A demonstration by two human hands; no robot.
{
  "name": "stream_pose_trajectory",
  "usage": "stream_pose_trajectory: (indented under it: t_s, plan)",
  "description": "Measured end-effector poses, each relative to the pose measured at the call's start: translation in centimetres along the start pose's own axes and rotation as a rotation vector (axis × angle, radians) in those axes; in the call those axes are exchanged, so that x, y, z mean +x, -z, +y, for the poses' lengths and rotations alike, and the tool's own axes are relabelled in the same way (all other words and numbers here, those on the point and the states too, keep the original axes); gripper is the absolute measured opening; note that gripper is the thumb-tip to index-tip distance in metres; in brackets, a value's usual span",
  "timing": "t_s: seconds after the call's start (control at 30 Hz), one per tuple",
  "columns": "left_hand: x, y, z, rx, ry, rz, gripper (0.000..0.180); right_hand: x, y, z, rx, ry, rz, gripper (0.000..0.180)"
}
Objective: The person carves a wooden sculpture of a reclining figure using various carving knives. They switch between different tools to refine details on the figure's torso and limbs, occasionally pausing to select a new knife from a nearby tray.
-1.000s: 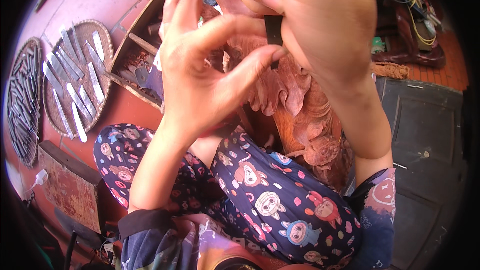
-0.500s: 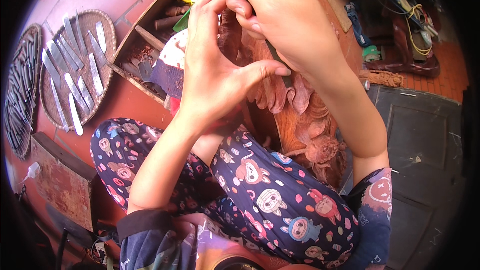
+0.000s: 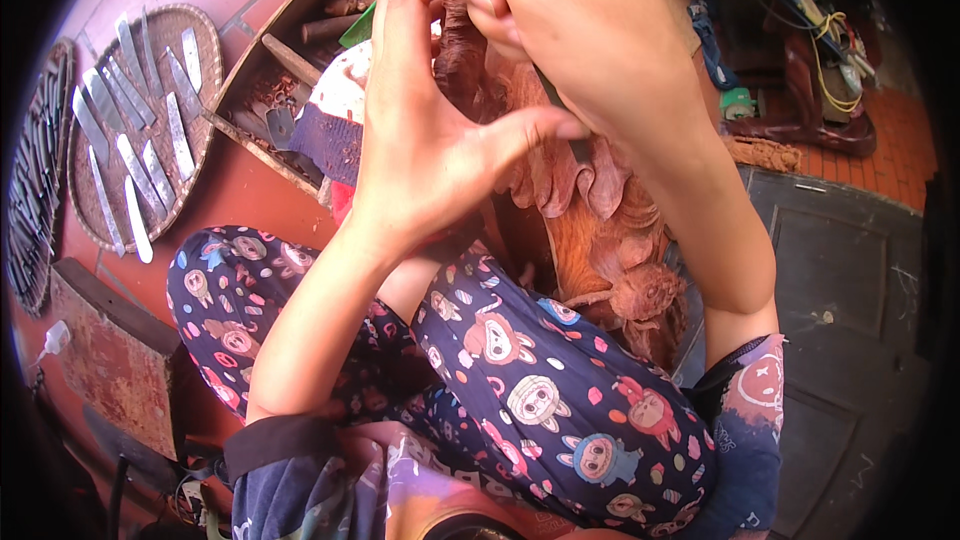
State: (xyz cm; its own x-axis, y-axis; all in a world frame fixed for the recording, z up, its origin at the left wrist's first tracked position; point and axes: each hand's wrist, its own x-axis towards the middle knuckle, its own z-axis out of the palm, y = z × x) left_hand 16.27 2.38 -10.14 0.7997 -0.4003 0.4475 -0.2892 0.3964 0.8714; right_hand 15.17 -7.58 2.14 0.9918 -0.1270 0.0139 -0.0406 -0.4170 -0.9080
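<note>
My right hand [image 3: 580,15] is closed at the top of the view, its fingers curled round a dark, narrow, flat tool [image 3: 556,92]. Only a short strip of this tool shows below the palm; its other end is hidden. Close beside it, my left hand [image 3: 425,130] has its thumb stretched wide from the fingers. That thumb tip lies by the tool's strip, while the fingertips reach up against my right hand. Under both hands lies a reddish-brown wood carving [image 3: 600,190] with leaf-like, curling relief, partly covered by my hands and wrists.
A round woven tray [image 3: 205,35] of flat metal blades lies at left, beside another tray of dark tools [image 3: 40,170]. A wooden box [image 3: 235,80] holds handles and shavings. A worn wooden stool-like block [image 3: 115,350] stands lower left. At right are a dark panel [image 3: 830,340] and cords [image 3: 835,60].
The whole view has shifted slightly, with the trays and box now a little further left and up. My hands keep nearly the same pose, the right hand still gripping the tool.
</note>
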Motion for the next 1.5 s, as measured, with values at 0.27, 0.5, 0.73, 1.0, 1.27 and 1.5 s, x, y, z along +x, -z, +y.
stream_pose_trajectory:
  t_s: [0.27, 0.5, 0.73, 1.0, 1.27, 1.5]
  plan:
    - [0.2, -0.1, 0.2, 0.039, -0.020, -0.007, 0.106, -0.3, 0.3, -0.3, -0.016, -0.065, 0.011, 0.023]
    - [0.6, -0.3, -0.4, 0.112, -0.164, -0.011, 0.104, 0.3, 1.1, 1.4, 0.098, -0.108, 0.027, 0.023]
    - [0.8, -0.4, -0.2, 0.125, -0.188, -0.005, 0.110, 0.4, 0.6, 0.2, 0.089, -0.130, 0.025, 0.024]
    - [0.5, -1.2, 0.4, -0.042, -0.161, 0.031, 0.106, 0.3, 0.8, 1.0, 0.075, -0.095, 0.025, 0.023]
    - [1.3, 0.5, 0.0, 0.433, -0.404, 0.060, 0.110, 0.2, 0.8, 1.3, -0.149, 0.091, 0.019, 0.023]
    - [0.6, 0.4, -0.8, 0.440, -0.422, 0.129, 0.099, -0.7, 0.6, -1.3, -0.172, 0.071, -0.076, 0.025]
